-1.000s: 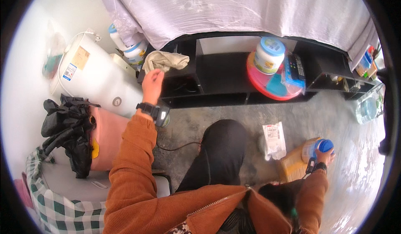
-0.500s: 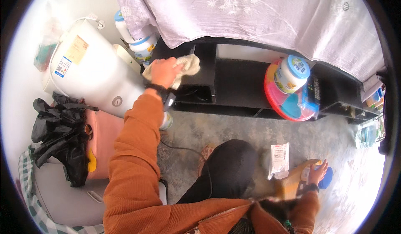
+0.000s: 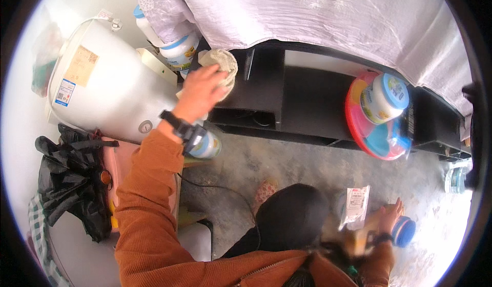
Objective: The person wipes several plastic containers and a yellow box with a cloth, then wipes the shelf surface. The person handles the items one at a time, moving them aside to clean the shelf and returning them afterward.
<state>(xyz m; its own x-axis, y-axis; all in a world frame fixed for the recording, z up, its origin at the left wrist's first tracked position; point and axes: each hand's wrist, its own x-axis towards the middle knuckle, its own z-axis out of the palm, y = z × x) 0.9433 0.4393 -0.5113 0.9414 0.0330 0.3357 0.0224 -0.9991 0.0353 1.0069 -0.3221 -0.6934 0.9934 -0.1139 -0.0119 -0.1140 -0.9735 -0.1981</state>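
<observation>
My left hand (image 3: pixel 201 93) presses a cream-coloured cloth (image 3: pixel 225 69) onto the left end of a low black cabinet (image 3: pixel 266 77). Its fingers bend over the rag, which bunches out past them on the far side. A white tub with a blue lid (image 3: pixel 206 146) shows just beyond the wrist, low beside the cabinet. At the lower right, my right hand (image 3: pixel 390 216) has its fingers stretched out and holds nothing visible. It is close to a blue-lidded container (image 3: pixel 404 231) and over a cardboard box (image 3: pixel 354 240).
A red-rimmed divided tray (image 3: pixel 353 128) and a white tub (image 3: pixel 382 100) sit on the cabinet's right half. White tubs (image 3: pixel 179 51) crowd its left end beside a white tank (image 3: pixel 110 82). Lilac fabric (image 3: pixel 318 15) hangs behind. A white packet (image 3: pixel 355 205) lies near the box; a black cable (image 3: pixel 220 186) crosses the floor.
My left hand and the cloth have shifted slightly on the cabinet's left end, and the fingers spread more. The head view has turned, so the tray and tub appear further right.
</observation>
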